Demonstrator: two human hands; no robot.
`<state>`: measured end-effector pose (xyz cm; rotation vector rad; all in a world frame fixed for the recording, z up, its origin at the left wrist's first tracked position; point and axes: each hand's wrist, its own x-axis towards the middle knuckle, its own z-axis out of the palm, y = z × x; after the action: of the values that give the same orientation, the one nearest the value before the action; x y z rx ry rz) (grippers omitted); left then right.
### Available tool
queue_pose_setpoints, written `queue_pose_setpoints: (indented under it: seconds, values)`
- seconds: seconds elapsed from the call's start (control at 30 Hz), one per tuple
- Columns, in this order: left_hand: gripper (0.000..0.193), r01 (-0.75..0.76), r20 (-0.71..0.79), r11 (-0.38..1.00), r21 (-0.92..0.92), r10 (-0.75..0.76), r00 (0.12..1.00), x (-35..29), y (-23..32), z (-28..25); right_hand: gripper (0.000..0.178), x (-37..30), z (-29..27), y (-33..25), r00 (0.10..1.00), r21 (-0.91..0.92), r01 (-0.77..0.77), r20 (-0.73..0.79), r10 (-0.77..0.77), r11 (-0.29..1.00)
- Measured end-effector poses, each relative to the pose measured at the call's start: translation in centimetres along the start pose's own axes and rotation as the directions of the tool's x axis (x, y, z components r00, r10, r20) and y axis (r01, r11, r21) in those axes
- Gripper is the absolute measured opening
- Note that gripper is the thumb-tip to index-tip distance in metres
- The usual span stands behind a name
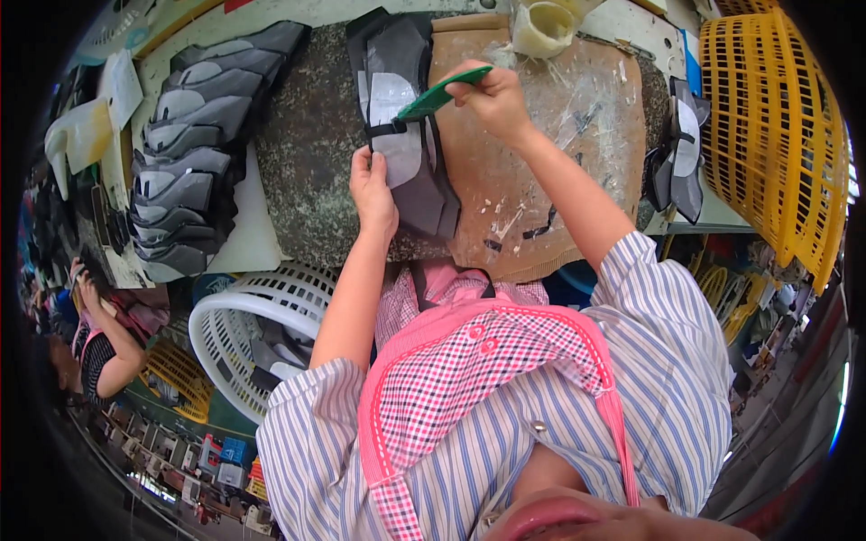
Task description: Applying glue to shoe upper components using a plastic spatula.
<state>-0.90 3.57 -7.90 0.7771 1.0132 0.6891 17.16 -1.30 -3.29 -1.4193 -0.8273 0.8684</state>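
Note:
Dark grey shoe-upper pieces [410,50] with light grey patches lie stacked on the worktop in front of me. At their left edge, my left hand [374,194] pinches the top piece, thumb on the light patch [394,96] and fingers by its side. A green flat tool [442,95] is gripped in my right hand [492,99]. Its lower tip meets a short black strip [388,128] that lies across the light patch. What the tip is like cannot be made out.
Brown, glue-stained cardboard [541,171] lies right of the pieces, with a glue pot [544,29] behind it. Overlapping shoe uppers [185,162] line the left; another [683,149] lies right beside a yellow basket [767,126]. A white basket [257,316] stands below; a co-worker [104,334] is far left.

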Motion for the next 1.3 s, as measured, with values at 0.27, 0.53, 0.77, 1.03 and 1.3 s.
queue_pose_setpoints:
  seconds: [0.27, 0.53, 0.77, 1.03, 1.3]
  values:
    - [0.013, -0.043, -0.048, 0.997, 0.06, 0.046, 0.998, 0.0, -0.2, 0.1, 0.012, -2.6, 0.2, -0.5, 0.915, -0.299, 0.304, 0.355, -0.191, 0.904]
    - [0.013, -0.052, -0.048, 0.998, 0.037, 0.053, 0.997, -0.5, -0.3, 0.2, 0.006, -6.0, 0.2, -1.2, 0.934, -0.422, 0.181, 0.357, -0.021, 0.889]
    - [0.015, -0.012, -0.027, 1.0, -0.011, 0.012, 1.0, -0.4, -0.4, -0.3, 0.005, -6.9, -0.3, 0.5, 0.929, -0.431, 0.335, 0.301, -0.217, 0.838]
    - [0.02, 0.147, 0.229, 0.989, 0.012, -0.146, 0.962, -1.3, 1.0, -1.8, 0.01, 0.3, 1.8, -2.4, 0.998, 0.131, 0.023, 0.061, -0.031, 0.991]
    - [0.02, 0.125, 0.168, 0.991, 0.044, -0.13, 0.977, -1.3, 0.1, -2.3, 0.017, 3.5, 2.1, -3.0, 0.991, -0.575, 0.016, 0.117, 0.063, 0.818]
